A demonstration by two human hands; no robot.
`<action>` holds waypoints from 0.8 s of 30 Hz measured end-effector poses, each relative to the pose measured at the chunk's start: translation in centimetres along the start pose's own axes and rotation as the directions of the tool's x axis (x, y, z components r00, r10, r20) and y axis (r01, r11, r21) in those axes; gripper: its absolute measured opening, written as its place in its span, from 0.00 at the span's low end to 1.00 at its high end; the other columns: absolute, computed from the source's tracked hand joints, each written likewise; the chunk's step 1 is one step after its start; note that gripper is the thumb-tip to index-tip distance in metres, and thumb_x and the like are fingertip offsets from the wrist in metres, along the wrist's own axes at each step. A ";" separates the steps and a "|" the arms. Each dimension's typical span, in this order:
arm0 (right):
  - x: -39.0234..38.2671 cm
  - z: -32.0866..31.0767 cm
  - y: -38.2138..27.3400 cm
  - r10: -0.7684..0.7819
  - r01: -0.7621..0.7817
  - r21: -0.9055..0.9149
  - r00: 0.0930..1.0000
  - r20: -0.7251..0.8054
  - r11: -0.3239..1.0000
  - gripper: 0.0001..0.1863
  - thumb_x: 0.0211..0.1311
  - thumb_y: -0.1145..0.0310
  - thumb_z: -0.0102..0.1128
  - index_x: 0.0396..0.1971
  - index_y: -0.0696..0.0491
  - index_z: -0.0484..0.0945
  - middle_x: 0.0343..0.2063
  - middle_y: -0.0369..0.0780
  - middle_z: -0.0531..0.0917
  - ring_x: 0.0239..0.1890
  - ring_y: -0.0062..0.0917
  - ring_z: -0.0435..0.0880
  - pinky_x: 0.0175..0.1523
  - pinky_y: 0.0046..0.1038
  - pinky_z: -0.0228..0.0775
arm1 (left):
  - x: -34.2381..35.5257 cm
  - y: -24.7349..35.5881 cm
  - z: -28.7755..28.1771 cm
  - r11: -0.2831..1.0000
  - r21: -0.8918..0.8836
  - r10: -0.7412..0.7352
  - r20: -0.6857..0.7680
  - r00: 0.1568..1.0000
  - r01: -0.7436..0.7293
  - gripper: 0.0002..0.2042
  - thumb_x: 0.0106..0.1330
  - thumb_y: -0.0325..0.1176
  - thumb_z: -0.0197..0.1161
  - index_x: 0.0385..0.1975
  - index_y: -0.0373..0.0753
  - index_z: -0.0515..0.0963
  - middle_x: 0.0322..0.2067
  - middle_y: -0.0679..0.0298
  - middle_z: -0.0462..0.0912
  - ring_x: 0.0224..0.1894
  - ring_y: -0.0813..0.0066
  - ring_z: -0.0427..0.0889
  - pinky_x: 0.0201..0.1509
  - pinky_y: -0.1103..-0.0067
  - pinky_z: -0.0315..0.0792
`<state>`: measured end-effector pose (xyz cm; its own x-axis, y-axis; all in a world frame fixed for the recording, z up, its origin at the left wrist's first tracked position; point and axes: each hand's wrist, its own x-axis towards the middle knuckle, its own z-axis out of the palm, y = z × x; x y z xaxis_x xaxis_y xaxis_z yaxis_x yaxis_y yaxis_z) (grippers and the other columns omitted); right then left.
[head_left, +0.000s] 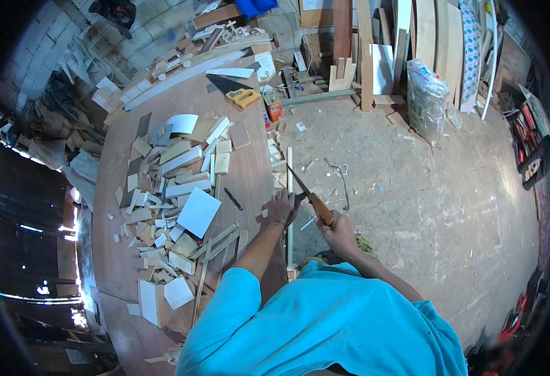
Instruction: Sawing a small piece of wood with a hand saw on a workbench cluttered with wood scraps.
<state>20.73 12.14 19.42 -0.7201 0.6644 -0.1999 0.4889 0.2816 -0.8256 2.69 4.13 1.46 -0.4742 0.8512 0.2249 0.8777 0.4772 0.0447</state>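
Note:
At the table's right edge, my left hand (pixel 280 208) lies palm down with its fingers bent over. Beside its fingertips is a small dark piece (pixel 300 196), and I cannot make out exactly what the fingers press on. My right hand (pixel 339 233) is wrapped round the end of a wooden handle (pixel 321 209). This belongs to a tool with a long, narrow dark blade (pixel 297 178), tilted forward and left past my left hand; its exact kind is unclear. A dark pen (pixel 233 198) rests on the table left of my left hand.
Many wood offcuts and white-faced blocks (pixel 198 212) cover the wooden table (pixel 256 169). A yellow-handled handsaw (pixel 242 95) lies at its far end. Boards (pixel 366 56) lean on the back wall beside a stuffed plastic bag (pixel 426 100). A dark cord (pixel 345 182) lies on the concrete floor (pixel 450 207).

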 end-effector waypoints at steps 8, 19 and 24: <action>6.1 -3.5 0.7 0.004 -0.011 0.122 0.998 0.056 0.992 0.15 0.49 0.63 0.58 0.26 0.61 0.70 0.16 0.49 0.74 0.21 0.37 0.75 0.28 0.35 0.63 | 7.2 1.4 -0.5 0.989 -0.106 -0.111 -0.043 0.993 0.106 0.11 0.54 0.41 0.50 0.33 0.44 0.72 0.32 0.62 0.70 0.40 0.66 0.69 0.38 0.70 0.64; 24.3 -7.6 -0.5 -0.129 0.102 0.176 0.980 0.149 0.979 0.12 0.50 0.67 0.56 0.27 0.60 0.68 0.14 0.45 0.72 0.17 0.32 0.73 0.25 0.32 0.62 | 25.0 -1.4 3.6 0.940 -0.253 -0.267 -0.122 0.956 0.231 0.13 0.49 0.41 0.58 0.31 0.42 0.74 0.35 0.60 0.68 0.41 0.62 0.67 0.39 0.67 0.60; 32.5 -9.5 -2.0 -0.217 0.187 0.204 0.966 0.137 0.961 0.08 0.53 0.70 0.55 0.27 0.57 0.67 0.13 0.32 0.67 0.14 0.13 0.65 0.18 0.20 0.59 | 33.5 -3.1 3.5 0.905 -0.328 -0.318 -0.100 0.943 0.270 0.13 0.53 0.42 0.58 0.32 0.40 0.73 0.36 0.56 0.68 0.39 0.54 0.70 0.41 0.66 0.64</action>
<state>1.02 39.77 19.56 -0.8698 0.4858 -0.0864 0.2349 0.2537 -0.9383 -16.18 31.94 5.43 -0.7191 0.6290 0.2952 0.6890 0.5904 0.4204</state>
